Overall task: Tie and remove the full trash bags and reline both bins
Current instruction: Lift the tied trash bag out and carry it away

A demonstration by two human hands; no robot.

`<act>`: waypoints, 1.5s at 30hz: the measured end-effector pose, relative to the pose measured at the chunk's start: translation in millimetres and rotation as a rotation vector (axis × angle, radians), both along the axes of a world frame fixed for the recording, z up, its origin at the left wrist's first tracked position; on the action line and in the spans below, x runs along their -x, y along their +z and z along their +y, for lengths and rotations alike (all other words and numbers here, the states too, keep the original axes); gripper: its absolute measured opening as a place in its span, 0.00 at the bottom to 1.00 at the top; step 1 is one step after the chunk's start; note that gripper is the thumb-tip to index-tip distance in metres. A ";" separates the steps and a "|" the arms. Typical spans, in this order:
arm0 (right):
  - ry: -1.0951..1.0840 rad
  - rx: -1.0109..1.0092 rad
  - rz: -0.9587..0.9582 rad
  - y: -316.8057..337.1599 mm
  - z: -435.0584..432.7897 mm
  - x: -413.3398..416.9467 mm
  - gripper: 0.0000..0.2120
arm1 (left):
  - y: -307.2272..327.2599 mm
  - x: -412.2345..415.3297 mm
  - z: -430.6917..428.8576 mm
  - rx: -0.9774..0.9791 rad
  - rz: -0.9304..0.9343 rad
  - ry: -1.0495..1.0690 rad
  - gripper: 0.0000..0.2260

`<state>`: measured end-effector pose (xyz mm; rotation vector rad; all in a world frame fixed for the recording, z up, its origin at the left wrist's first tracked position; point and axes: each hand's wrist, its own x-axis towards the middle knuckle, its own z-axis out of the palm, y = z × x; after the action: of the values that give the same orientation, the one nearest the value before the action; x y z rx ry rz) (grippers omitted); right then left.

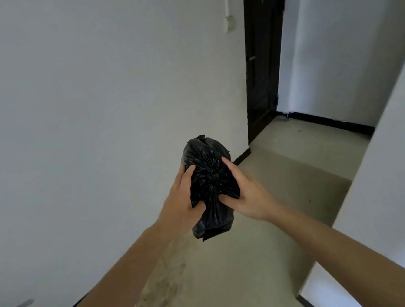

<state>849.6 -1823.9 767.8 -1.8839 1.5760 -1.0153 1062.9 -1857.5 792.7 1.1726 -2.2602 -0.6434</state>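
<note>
Starting with the head view, the only one on offer: a black trash bag (208,184) is held up in mid-air in front of the body, well above the floor (265,257) and near the white wall (84,114) on the left. It is gripped from both sides. The left hand (179,201) is wrapped round its left flank, fingers laid over the upper part and thumb dug into the plastic lower down. The right hand (247,194) is closed on the right flank, forefinger stretched up along the bag and thumb pinching a fold below the gathers.

The bundle is oblong, and its long axis is seen running up and down the picture, the upper end pointed away from the body and the lower end turned back toward it. A knot (213,176) is faced to the camera between the two hands, with pleats fanned out from it. Thin, glossy film is shown, heavily crumpled, dull highlights caught on the creases; a loose tail is hung below the thumbs.

The floor is rough and matt, blotched near the bottom. A dark door (262,63) is set at the corridor's end, black skirting (327,121) is run along the far wall, and a pale switch plate (229,24) is fixed high up.
</note>
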 end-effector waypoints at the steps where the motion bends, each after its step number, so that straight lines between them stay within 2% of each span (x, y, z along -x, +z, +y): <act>1: -0.013 -0.022 0.004 3.9 -24.7 7.6 0.44 | 2.8 6.6 -24.7 0.005 -0.015 0.000 0.38; 9: -0.052 0.034 0.087 1.8 -226.6 58.4 0.31 | -9.4 55.3 -232.1 -0.033 0.075 -0.019 0.38; 15: -0.092 -0.013 0.137 -12.6 -394.6 113.5 0.25 | -26.7 111.7 -410.1 -0.072 0.090 -0.063 0.37; 19: -0.194 -0.013 0.201 -0.8 -483.9 176.8 0.21 | -18.1 176.9 -522.0 -0.109 0.041 -0.155 0.39; 24: -0.394 0.003 0.177 -13.2 -559.5 273.9 0.17 | -25.1 286.2 -622.5 -0.161 0.056 -0.315 0.41; 31: -0.520 -0.064 0.118 -91.5 -682.2 422.9 0.15 | -94.7 448.9 -753.3 -0.164 -0.030 -0.337 0.43; 36: -0.487 -0.229 0.079 -147.1 -775.8 519.4 0.20 | -146.8 557.9 -850.4 -0.455 -0.084 -0.230 0.40; 38: -0.444 -0.302 0.053 -169.0 -810.9 550.2 0.24 | -169.1 591.9 -888.5 -0.516 -0.096 -0.151 0.39; 42: -0.374 -0.482 -0.025 -227.9 -870.5 588.0 0.29 | -227.0 635.2 -952.4 -0.642 -0.102 -0.034 0.36; 45: -0.350 -0.597 -0.103 -296.2 -902.1 595.5 0.30 | -297.1 648.8 -991.2 -0.758 -0.091 -0.067 0.38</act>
<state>254.1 -2725.9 471.6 -1.1655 1.9180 -0.6501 414.1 -2848.7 495.7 1.4713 -2.1854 -1.5910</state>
